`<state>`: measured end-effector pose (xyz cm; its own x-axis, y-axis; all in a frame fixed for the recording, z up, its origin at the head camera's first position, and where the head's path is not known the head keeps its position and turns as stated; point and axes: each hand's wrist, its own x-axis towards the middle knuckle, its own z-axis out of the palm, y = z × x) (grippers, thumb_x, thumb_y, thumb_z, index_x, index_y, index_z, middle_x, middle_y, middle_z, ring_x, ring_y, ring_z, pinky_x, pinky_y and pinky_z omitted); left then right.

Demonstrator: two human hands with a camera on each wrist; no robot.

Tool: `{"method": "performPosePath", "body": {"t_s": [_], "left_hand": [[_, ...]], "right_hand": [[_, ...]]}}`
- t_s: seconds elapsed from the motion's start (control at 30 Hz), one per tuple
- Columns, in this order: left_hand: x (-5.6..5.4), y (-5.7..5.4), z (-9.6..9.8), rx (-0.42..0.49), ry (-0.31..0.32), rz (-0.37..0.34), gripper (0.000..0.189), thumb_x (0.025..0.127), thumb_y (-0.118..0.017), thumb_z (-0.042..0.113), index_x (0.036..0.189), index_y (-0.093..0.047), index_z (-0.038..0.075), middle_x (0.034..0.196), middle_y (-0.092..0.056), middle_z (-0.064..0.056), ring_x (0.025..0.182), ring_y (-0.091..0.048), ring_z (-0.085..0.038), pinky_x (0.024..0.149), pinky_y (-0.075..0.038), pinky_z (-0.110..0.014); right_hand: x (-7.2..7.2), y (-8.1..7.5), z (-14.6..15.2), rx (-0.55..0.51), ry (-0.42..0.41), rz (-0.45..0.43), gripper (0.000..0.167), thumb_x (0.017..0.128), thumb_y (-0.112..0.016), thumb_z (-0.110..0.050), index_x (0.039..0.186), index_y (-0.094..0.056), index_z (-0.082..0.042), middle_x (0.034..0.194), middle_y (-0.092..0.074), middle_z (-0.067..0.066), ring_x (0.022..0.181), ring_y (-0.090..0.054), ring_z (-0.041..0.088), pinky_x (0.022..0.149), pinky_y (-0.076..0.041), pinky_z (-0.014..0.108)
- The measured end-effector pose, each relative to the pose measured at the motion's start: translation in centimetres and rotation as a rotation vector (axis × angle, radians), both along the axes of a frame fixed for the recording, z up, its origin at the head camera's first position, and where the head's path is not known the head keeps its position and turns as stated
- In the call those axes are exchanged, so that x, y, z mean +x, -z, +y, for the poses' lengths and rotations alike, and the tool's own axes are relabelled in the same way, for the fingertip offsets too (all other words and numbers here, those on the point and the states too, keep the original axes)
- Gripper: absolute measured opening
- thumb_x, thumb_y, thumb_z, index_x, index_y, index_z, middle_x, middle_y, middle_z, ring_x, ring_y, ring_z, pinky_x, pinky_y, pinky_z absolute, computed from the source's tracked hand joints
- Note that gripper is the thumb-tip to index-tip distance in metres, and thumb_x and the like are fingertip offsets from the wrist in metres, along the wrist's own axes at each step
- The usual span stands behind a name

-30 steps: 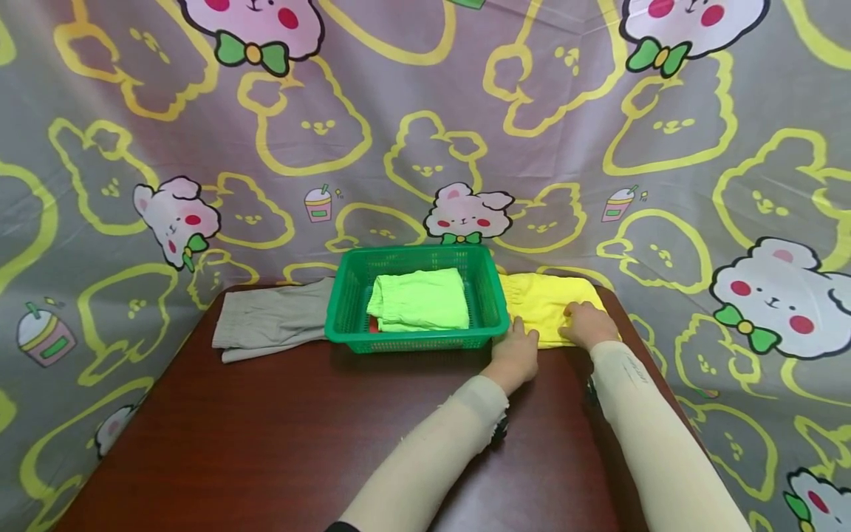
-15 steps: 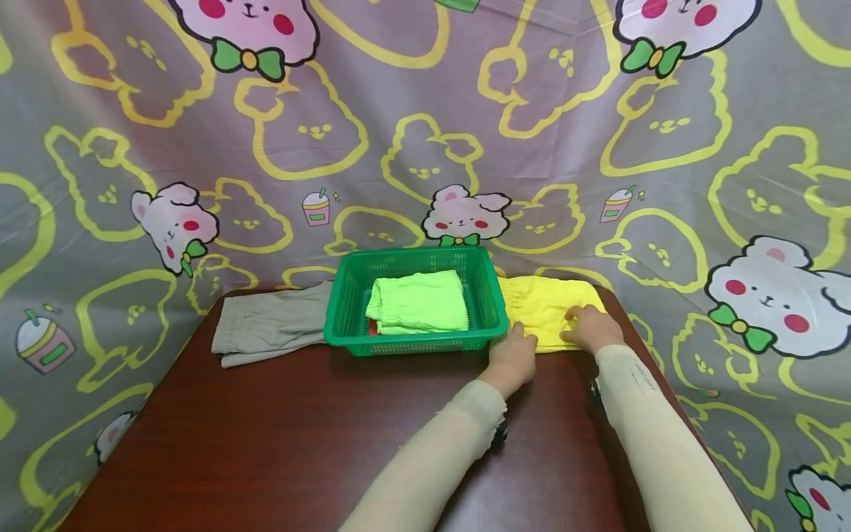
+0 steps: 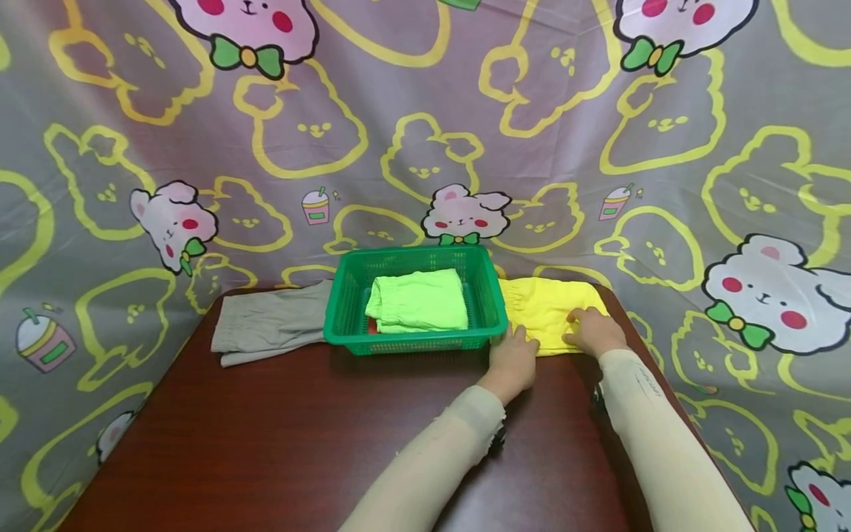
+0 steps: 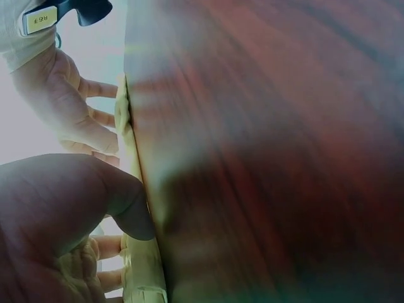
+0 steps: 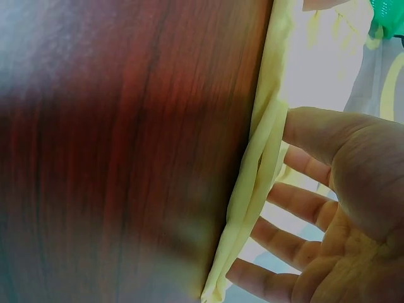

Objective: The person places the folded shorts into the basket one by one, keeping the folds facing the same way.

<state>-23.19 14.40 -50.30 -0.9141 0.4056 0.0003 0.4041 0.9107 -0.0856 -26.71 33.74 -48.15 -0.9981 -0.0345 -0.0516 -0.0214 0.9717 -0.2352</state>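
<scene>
The folded yellow garment lies on the brown table, right of the green basket — the left hand and right hand touch its near edge, relaxed, neither clenched nor gripping. The basket contains a folded lime-green garment; to its left lies a grey garment.

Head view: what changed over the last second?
The right hand edged slightly right and toward the camera on the yellow cloth; the left hand eased slightly nearer. No hold visibly taken or released. Green basket, lime cloth and gray cloth stayed put.
</scene>
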Motion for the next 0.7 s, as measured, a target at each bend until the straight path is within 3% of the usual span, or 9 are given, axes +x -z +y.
{"method": "performPosePath", "body": {"t_s": [0.37, 0.7], "left_hand": [[0.2, 0.0, -0.4, -0.017, 0.049, 0.006, 0.039, 0.095, -0.068, 0.038, 0.133, -0.062, 0.046, 0.141, -0.05, 0.005, 0.137, -0.035, -0.023, 0.103, -0.043, -0.04], [0.8, -0.2, -0.6, -0.052, 0.077, 0.013, 0.04, 0.096, -0.067, 0.036, 0.134, -0.061, 0.047, 0.138, -0.051, 0.005, 0.132, -0.039, -0.023, 0.107, -0.039, -0.043]], "right_hand": [[0.8, -0.4, 0.1, -0.014, -0.021, 0.001, 0.049, 0.092, -0.071, -0.031, 0.129, -0.062, 0.0, 0.125, -0.055, 0.033, 0.101, -0.059, 0.055, 0.086, -0.049, 0.065], [1.3, -0.4, 0.3, -0.01, -0.013, -0.009, 0.049, 0.092, -0.071, -0.031, 0.129, -0.062, 0.0, 0.128, -0.055, 0.033, 0.103, -0.059, 0.056, 0.087, -0.049, 0.065]]}}
